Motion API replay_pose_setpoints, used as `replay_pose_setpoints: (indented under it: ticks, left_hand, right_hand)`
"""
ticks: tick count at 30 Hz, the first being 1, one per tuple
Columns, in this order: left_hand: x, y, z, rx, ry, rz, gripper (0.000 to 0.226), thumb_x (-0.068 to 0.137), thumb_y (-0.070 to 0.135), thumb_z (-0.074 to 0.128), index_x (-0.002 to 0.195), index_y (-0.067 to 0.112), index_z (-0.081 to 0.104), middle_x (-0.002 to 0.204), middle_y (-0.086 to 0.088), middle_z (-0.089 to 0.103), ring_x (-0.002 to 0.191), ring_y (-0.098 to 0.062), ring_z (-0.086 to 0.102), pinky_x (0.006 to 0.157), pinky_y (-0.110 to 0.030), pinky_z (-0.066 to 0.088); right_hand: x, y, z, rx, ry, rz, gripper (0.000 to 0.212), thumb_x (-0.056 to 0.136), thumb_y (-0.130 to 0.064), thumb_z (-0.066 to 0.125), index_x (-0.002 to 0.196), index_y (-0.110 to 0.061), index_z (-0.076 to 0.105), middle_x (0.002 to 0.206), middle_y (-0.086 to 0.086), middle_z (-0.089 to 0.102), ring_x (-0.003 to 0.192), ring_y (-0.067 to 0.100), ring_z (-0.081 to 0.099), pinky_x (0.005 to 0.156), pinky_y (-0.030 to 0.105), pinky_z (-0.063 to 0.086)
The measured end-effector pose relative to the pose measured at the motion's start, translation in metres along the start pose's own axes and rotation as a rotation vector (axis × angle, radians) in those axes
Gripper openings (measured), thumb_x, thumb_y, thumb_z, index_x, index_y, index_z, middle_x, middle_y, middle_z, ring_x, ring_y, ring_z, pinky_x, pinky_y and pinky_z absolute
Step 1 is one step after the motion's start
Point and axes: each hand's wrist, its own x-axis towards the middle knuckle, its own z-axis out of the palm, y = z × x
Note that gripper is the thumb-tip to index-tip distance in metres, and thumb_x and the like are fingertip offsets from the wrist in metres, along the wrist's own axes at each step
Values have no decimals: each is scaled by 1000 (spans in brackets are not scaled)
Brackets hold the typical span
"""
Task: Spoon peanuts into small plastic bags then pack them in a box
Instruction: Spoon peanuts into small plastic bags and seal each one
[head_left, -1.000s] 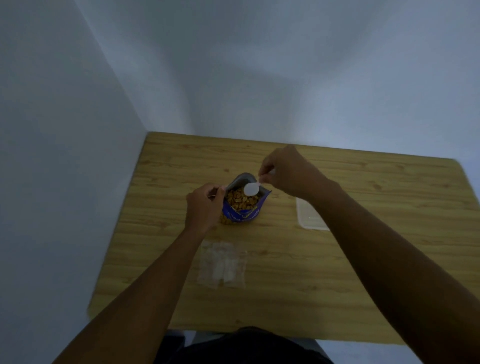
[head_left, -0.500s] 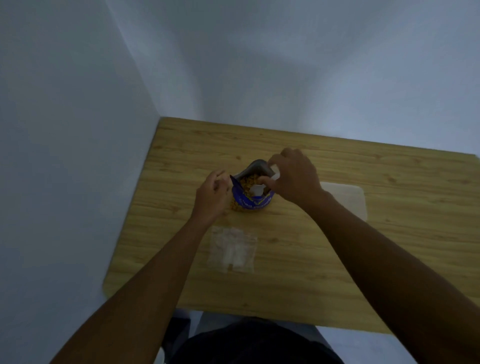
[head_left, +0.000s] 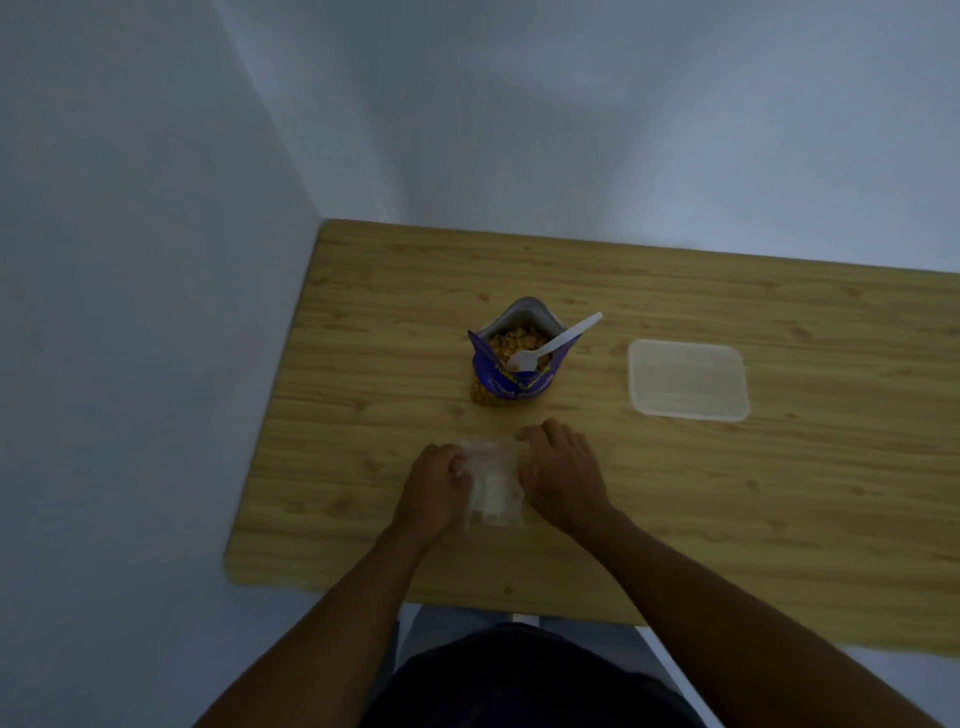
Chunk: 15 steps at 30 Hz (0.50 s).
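An open blue peanut bag (head_left: 519, 387) stands upright at the middle of the wooden table (head_left: 727, 509), full of peanuts. A white plastic spoon (head_left: 553, 345) rests in it, handle leaning out to the right. Nearer to me lies a small stack of clear plastic bags (head_left: 493, 488). My left hand (head_left: 436, 486) pinches the stack's left edge. My right hand (head_left: 563, 478) rests at its right edge, fingers spread over the top corner. A clear plastic box (head_left: 688, 379) sits to the right of the peanut bag.
White walls close off the table's left and far sides. The table's near edge runs just in front of my body.
Both hands left the peanut bag and came back toward me to the clear bags. The spoon was let go and now stays in the peanut bag.
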Motion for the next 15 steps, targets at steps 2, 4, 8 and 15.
replay_pose_setpoints:
  ticks: [2,4,8,15]
  left_hand:
    - [-1,-1,3,19,-4,-1,29,91,14,57,119,11,65,114,-6,58,97,-21,61,84,-28,51]
    - [-1,-2,5,34,-11,1,31,92,14,57,122,11,64,118,-5,56,99,-20,61,85,-28,51]
    - [1,-5,5,53,-33,14,33,91,13,57,124,10,64,119,-6,55,99,-20,61,87,-31,53]
    - [3,-6,3,46,-73,30,31,90,10,57,120,10,65,118,-7,53,102,-24,61,88,-31,51]
  right_hand:
    - [4,2,10,-71,-133,60,37,81,-33,64,116,-19,62,111,6,58,99,29,57,81,40,46]
    - [7,3,15,-96,-200,119,37,83,-38,65,115,-20,63,112,6,57,105,30,55,86,40,44]
    - [8,6,13,-45,-196,227,32,85,-39,70,108,-18,66,110,8,61,108,30,54,88,39,42]
    - [5,20,3,270,-256,318,13,73,-29,80,76,-25,67,91,0,68,91,23,63,73,34,51]
